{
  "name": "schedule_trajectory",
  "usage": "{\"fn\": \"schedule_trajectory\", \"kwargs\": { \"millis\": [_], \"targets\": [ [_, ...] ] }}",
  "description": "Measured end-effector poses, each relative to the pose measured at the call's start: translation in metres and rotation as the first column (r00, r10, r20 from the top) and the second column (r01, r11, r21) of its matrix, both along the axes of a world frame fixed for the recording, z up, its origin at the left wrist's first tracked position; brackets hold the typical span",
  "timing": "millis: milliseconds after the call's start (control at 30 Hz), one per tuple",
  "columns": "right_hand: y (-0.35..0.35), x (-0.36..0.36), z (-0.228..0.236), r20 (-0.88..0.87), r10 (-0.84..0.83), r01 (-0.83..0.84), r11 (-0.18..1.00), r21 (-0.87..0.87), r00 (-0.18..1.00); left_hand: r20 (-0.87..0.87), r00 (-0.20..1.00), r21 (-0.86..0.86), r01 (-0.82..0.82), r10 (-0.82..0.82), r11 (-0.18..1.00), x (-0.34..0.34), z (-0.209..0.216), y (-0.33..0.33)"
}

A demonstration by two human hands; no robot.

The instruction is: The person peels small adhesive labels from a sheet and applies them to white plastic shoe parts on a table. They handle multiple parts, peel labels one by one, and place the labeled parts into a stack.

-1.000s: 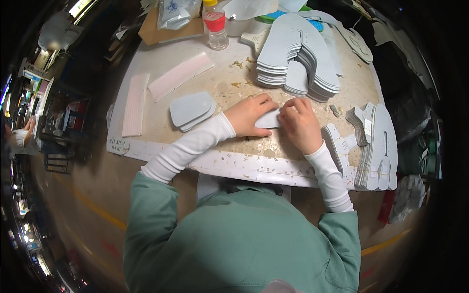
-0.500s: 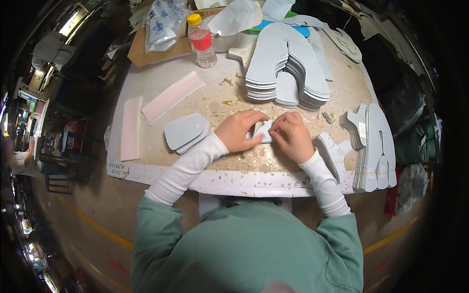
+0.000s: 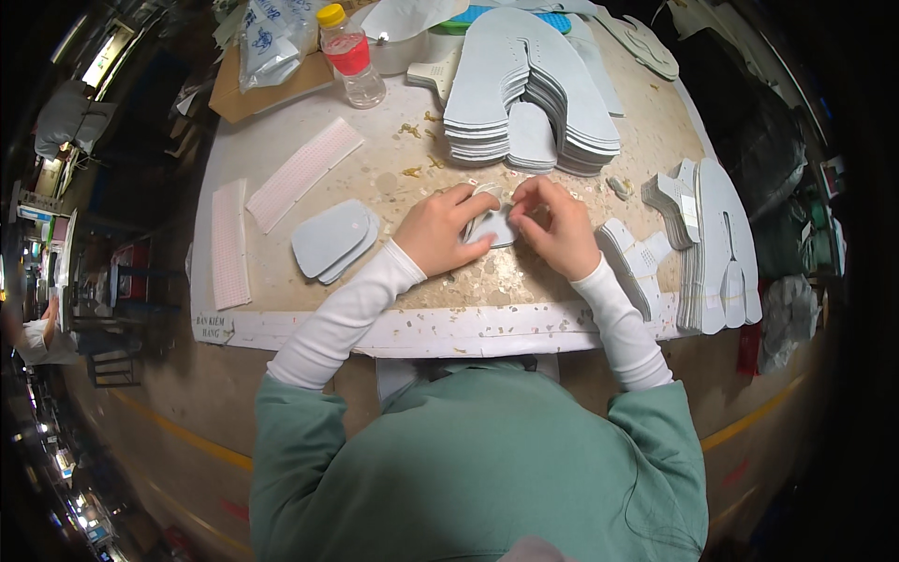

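Note:
A small grey tongue-shaped cut piece (image 3: 493,225) lies on the speckled worktable (image 3: 393,178) between my hands. My left hand (image 3: 438,229) grips its left edge, fingers curled over the top. My right hand (image 3: 555,223) pinches its right edge with thumb and fingertips. Part of the piece is hidden under my fingers. A short stack of similar grey pieces (image 3: 330,240) rests just left of my left hand.
A tall pile of grey U-shaped cut pieces (image 3: 529,89) stands behind my hands. More grey cut parts (image 3: 716,244) are stacked at the right edge. Two pinkish strips (image 3: 302,172) (image 3: 228,244) lie at the left. A clear bottle with red label and yellow cap (image 3: 350,56) stands at the back.
My hands have lifted the small grey piece and turned it between the fingers; the right hand went from flat on it to pinching its edge.

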State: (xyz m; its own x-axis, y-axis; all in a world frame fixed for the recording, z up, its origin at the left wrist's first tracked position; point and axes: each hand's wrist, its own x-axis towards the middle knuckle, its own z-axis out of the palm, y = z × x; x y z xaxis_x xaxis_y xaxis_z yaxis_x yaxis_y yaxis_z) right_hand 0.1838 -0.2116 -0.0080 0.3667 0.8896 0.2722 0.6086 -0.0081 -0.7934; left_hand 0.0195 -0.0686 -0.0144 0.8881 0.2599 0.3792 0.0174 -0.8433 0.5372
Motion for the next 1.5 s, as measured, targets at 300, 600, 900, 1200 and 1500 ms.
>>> {"fn": "schedule_trajectory", "kwargs": {
  "millis": [300,600,900,1200,1500],
  "targets": [
    [0.005,-0.01,-0.001,0.429,-0.121,0.079,0.99,0.114,0.895,-0.014,1.0,0.095,0.008,-0.007,0.995,0.001,-0.002,-0.002],
    [0.006,-0.009,-0.011,0.012,-0.028,0.027,0.999,0.046,1.0,0.019,1.0,0.061,0.001,-0.003,0.998,-0.001,0.0,-0.004],
    [0.009,0.0,-0.013,-0.071,-0.197,0.202,0.976,0.085,0.978,-0.012,1.0,-0.097,0.016,-0.017,0.995,0.0,0.0,0.004],
    [0.009,-0.013,-0.01,-0.639,0.048,-0.051,0.999,0.014,0.768,0.067,0.997,0.168,0.015,-0.027,0.986,-0.002,0.015,0.002],
    [0.0,-0.007,0.019,0.062,0.166,-0.166,0.986,-0.006,0.984,0.014,0.952,0.212,-0.303,0.307,0.929,-0.085,0.089,0.042]
  ]
}}
